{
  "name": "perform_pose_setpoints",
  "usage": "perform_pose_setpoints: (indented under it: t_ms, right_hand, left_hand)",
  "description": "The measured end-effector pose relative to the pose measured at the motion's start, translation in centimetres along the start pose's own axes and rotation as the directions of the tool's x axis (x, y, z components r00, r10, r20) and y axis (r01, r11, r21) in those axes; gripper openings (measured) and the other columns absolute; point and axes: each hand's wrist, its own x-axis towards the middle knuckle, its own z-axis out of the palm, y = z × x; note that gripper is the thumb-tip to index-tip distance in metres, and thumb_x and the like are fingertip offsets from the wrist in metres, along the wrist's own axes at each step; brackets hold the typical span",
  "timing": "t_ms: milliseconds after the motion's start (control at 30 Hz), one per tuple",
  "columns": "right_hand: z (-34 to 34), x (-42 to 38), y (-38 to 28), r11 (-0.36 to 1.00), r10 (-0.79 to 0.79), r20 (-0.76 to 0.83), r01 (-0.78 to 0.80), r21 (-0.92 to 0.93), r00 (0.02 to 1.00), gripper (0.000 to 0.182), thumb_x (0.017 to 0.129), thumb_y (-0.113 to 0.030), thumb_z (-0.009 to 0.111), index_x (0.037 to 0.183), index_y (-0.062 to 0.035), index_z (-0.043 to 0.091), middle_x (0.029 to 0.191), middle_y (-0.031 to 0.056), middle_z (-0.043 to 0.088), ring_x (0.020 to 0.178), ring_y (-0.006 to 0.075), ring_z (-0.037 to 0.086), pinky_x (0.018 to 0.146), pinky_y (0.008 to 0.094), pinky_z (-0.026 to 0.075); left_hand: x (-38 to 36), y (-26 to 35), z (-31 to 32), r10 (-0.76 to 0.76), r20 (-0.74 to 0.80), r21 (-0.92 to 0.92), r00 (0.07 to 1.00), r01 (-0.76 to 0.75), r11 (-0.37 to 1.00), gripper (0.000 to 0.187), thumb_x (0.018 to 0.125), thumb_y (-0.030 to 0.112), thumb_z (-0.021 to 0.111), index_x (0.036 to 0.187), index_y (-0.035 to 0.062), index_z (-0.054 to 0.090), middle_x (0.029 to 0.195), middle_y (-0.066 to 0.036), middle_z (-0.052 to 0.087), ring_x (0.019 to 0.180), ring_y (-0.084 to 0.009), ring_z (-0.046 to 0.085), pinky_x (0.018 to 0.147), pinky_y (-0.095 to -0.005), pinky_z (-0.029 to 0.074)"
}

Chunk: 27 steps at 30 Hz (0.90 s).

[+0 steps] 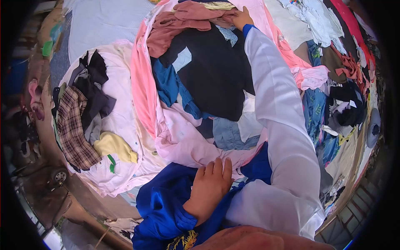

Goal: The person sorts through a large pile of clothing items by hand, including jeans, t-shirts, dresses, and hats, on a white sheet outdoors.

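Observation:
At the far end of the pile, my right hand (243, 18) reaches out in a white sleeve with a blue cuff. Its fingers are closed on the edge of a reddish-brown garment (189, 16). Close to my body, my left hand (210, 187) lies flat, fingers stretched forward, at the near edge of a pink sheet (177, 139) and over blue cloth. A large black garment (208, 71) covers the middle of the pile between the hands. Beside it are a teal garment (166, 85), a light blue denim-like piece (231, 135) and a white cloth (249, 118).
On the left, a pale pink sheet (118, 91) bears a plaid shirt (73, 121), dark clothes (96, 71) and a yellow cloth (116, 146). To the right lie a blue floral garment (314, 112), black clothes (348, 104) and white clothes (318, 21).

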Motion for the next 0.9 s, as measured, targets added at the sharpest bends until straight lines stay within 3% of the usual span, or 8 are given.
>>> perform_pose_setpoints:
  t_ms: [67,167,233,333,367,500,767,900]
  right_hand:
    - [2.3,3.0,0.6,0.838,-0.197,0.137,0.239,-0.490,0.971,0.047,0.093,-0.037,0.055,0.127,-0.0067,0.066,0.131,0.0192,0.063,0.134,0.0342,0.049,0.109,0.0411,0.043]
    - [3.0,5.0,2.1,0.896,0.085,0.001,-0.077,0.437,0.996,0.057,0.084,-0.023,0.070,0.135,-0.0017,0.054,0.114,0.0275,0.064,0.111,0.0403,0.062,0.091,0.0431,0.052]
    - [3.5,6.7,4.2,0.924,0.109,-0.466,0.084,0.373,0.878,0.047,0.078,-0.021,0.074,0.118,0.0017,0.062,0.087,0.0263,0.069,0.090,0.0439,0.067,0.081,0.0441,0.053]
    - [-4.4,1.8,1.5,0.962,0.143,-0.381,-0.039,0.269,0.914,0.024,0.086,-0.020,0.070,0.096,-0.0012,0.059,0.087,0.0216,0.070,0.084,0.0421,0.067,0.079,0.0474,0.054]
    - [-5.6,1.9,2.0,0.975,0.187,-0.131,-0.167,0.146,0.974,0.046,0.094,-0.045,0.056,0.110,-0.0051,0.072,0.113,0.0219,0.070,0.110,0.0394,0.064,0.097,0.0428,0.049]
    - [-6.2,-6.2,2.4,0.987,0.048,0.149,-0.069,0.142,0.988,0.058,0.096,-0.056,0.048,0.112,-0.0040,0.070,0.110,0.0242,0.070,0.107,0.0423,0.065,0.094,0.0465,0.049]
    - [-22.6,-31.1,0.7,0.954,-0.145,0.325,0.044,0.297,0.935,0.046,0.098,-0.045,0.054,0.096,-0.0016,0.067,0.082,0.0213,0.067,0.079,0.0411,0.063,0.074,0.0460,0.048]
    - [-33.5,-43.3,-0.9,0.945,-0.107,0.415,-0.038,0.326,0.904,0.040,0.102,-0.037,0.055,0.092,0.0003,0.065,0.073,0.0117,0.062,0.071,0.0222,0.059,0.069,0.0392,0.047]
  left_hand:
    - [0.0,-0.1,0.1,0.032,0.008,0.050,0.999,-0.033,0.998,0.061,0.079,0.042,0.072,0.125,0.0038,0.061,0.115,-0.010,0.068,0.095,-0.0202,0.068,0.079,-0.0304,0.053]
    - [0.5,-0.4,0.1,0.023,0.011,0.028,1.000,-0.023,0.999,0.060,0.079,0.041,0.071,0.125,0.0034,0.060,0.114,-0.010,0.067,0.097,-0.0210,0.067,0.079,-0.0306,0.053]
    - [0.5,-0.3,0.4,0.030,0.014,0.043,0.999,-0.030,0.999,0.061,0.078,0.040,0.072,0.125,0.0029,0.060,0.112,-0.010,0.067,0.098,-0.0217,0.067,0.080,-0.0309,0.053]
    - [1.0,0.2,0.0,0.061,0.002,0.038,0.998,-0.061,0.997,0.060,0.078,0.037,0.073,0.126,0.0021,0.059,0.107,-0.011,0.066,0.098,-0.0230,0.065,0.080,-0.0330,0.052]
    - [1.0,0.5,-0.2,0.073,0.003,0.025,0.997,-0.073,0.997,0.060,0.079,0.035,0.073,0.126,0.0019,0.059,0.106,-0.011,0.066,0.098,-0.0236,0.065,0.080,-0.0340,0.052]
    - [0.8,1.9,-0.6,0.039,0.059,-0.048,0.997,-0.036,0.998,0.058,0.081,0.032,0.073,0.129,0.0017,0.058,0.102,-0.011,0.065,0.094,-0.0251,0.064,0.079,-0.0376,0.051]
    - [0.9,1.9,1.0,-0.014,-0.055,0.017,0.998,0.015,1.000,0.046,0.081,0.031,0.075,0.114,0.0031,0.059,0.088,-0.013,0.068,0.084,-0.0306,0.070,0.071,-0.0419,0.054]
    - [1.8,0.2,-0.3,-0.054,-0.137,-0.021,0.989,0.051,0.998,0.038,0.085,0.032,0.072,0.104,0.0042,0.056,0.091,-0.018,0.068,0.086,-0.0356,0.070,0.071,-0.0455,0.056]
